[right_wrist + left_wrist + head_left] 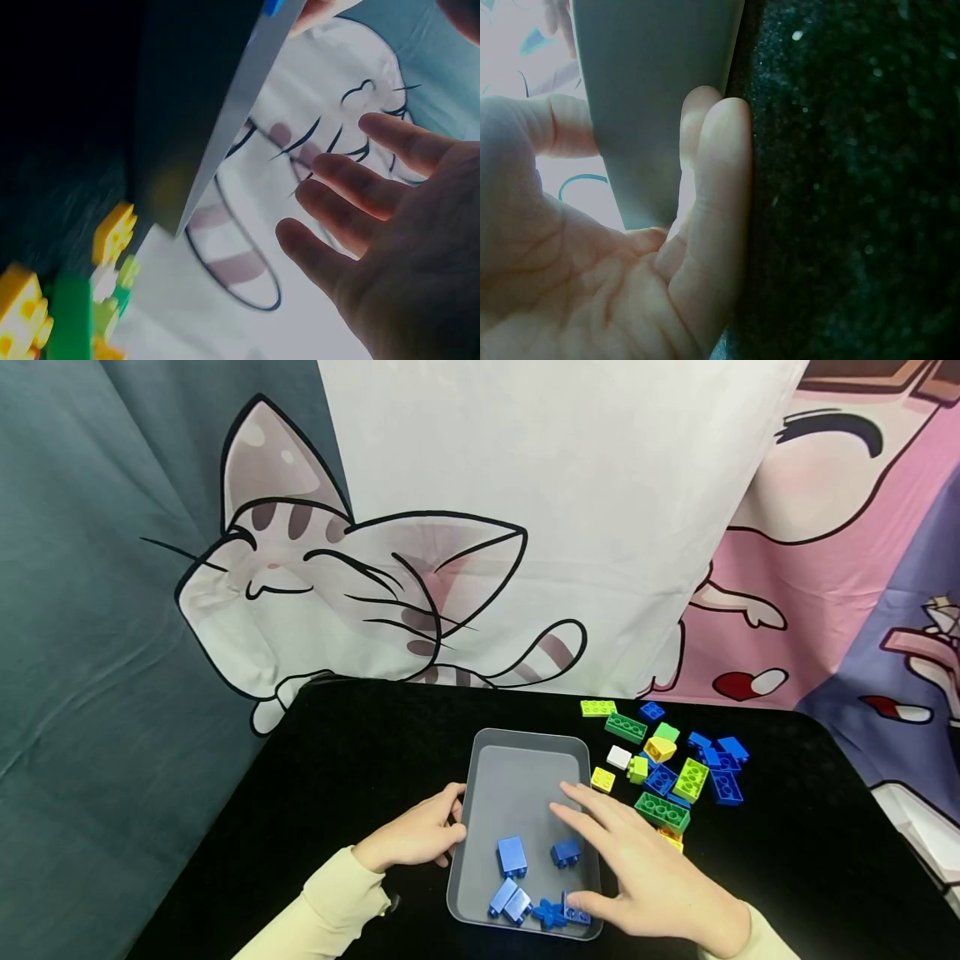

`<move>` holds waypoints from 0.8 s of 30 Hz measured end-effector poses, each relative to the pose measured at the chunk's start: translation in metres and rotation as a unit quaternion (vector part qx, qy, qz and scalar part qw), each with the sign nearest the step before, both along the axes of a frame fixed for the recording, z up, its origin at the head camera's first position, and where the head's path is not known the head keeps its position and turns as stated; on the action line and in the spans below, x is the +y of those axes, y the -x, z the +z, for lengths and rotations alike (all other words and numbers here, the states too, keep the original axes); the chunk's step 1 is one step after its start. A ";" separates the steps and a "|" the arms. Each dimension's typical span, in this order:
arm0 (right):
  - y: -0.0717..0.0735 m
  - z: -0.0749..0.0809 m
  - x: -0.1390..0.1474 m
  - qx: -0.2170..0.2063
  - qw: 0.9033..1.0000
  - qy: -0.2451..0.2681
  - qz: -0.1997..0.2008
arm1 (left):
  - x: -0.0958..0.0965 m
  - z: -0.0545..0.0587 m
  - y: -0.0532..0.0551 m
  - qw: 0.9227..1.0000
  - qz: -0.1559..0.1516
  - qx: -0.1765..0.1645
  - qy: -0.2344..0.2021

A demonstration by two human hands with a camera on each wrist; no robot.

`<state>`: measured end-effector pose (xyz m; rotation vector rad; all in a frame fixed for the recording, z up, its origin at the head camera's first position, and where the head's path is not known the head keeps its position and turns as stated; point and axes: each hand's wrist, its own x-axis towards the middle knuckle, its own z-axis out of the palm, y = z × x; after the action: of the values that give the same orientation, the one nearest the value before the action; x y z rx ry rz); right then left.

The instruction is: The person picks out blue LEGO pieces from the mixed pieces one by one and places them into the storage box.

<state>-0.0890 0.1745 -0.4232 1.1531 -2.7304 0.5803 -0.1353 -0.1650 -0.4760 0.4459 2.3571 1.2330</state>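
Observation:
A grey tray (pixel 517 768) lies on the black table with several blue bricks near its front end, among them a tall blue brick (pixel 512 857) and a small blue brick (pixel 566 853). A blue flower-shaped piece (pixel 550 914) lies in the front part too. My left hand (pixel 420 828) holds the tray's left side, its thumb at the rim and its fingers (pixel 724 165) along the outer wall. Over the tray's right side my right hand (pixel 637 868) hovers with fingers spread and nothing held. Its thumb overlaps a blue brick (pixel 576 910) in the front right corner.
Right of the tray lies a loose pile of toy bricks: a green brick (pixel 662 812), a lime brick (pixel 691 780), a white brick (pixel 618 757), a yellow brick (pixel 603 779) and several blue ones. A printed cloth (pixel 570 460) hangs behind the table.

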 end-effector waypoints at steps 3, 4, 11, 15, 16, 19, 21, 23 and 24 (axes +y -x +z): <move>0.005 -0.004 0.014 0.016 1.000 -0.006 -0.021 | 0.000 -0.001 0.000 1.000 0.000 0.000 0.001; 0.007 -0.005 0.020 0.019 0.999 -0.007 -0.029 | 0.001 -0.001 0.000 1.000 0.000 0.000 0.001; 0.018 -0.017 0.063 0.001 0.995 -0.002 -0.101 | 0.001 -0.003 -0.001 1.000 -0.003 0.002 0.005; 0.026 -0.022 0.089 0.005 0.991 0.009 -0.134 | 0.001 -0.003 -0.001 1.000 -0.003 -0.001 0.002; 0.028 -0.023 0.095 0.012 0.990 0.010 -0.140 | 0.001 -0.003 0.000 1.000 -0.003 -0.001 0.003; 0.034 -0.027 0.113 0.027 0.986 0.010 -0.164 | 0.001 -0.002 -0.001 1.000 -0.002 -0.001 0.001; 0.039 -0.031 0.124 0.033 0.984 0.014 -0.177 | 0.001 -0.002 -0.001 1.000 -0.002 0.001 0.001; 0.043 -0.036 0.135 0.033 0.981 0.018 -0.191 | 0.000 -0.002 -0.001 1.000 -0.002 0.001 0.000; 0.046 -0.038 0.140 0.033 0.980 0.019 -0.197 | 0.000 -0.002 -0.001 1.000 -0.002 0.002 0.000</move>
<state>-0.1347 0.3150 -0.4613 0.5818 -2.7650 0.5227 -0.1347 -0.1652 -0.4779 0.4525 2.3583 1.2316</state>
